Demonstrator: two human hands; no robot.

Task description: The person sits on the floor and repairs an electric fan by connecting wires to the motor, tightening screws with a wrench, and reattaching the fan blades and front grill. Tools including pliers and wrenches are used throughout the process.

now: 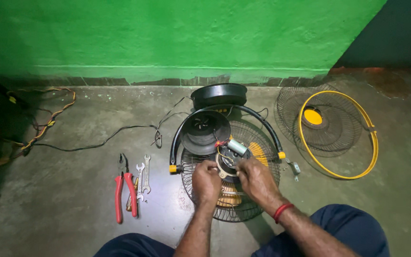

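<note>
A dismantled fan lies on the concrete floor in front of me. Its rear wire guard [258, 200] faces up, with the motor [228, 161] at its middle and red and yellow wires beside a small silver capacitor [237, 146]. My left hand [206, 182] is closed at the motor's left edge. My right hand [256, 179], with a red band at the wrist, pinches at the motor's right side. What the fingers hold is too small to tell. A black motor cover [205, 132] leans just behind the motor, inside a black curved stand tube [262, 122] with yellow end caps.
Red-handled pliers [125, 188] and two spanners [143, 175] lie to the left. The front wire guard with a yellow ring [339, 133] rests at the right. A black round bowl-shaped part [219, 94] sits near the green wall. Cables [91, 143] trail across the floor on the left.
</note>
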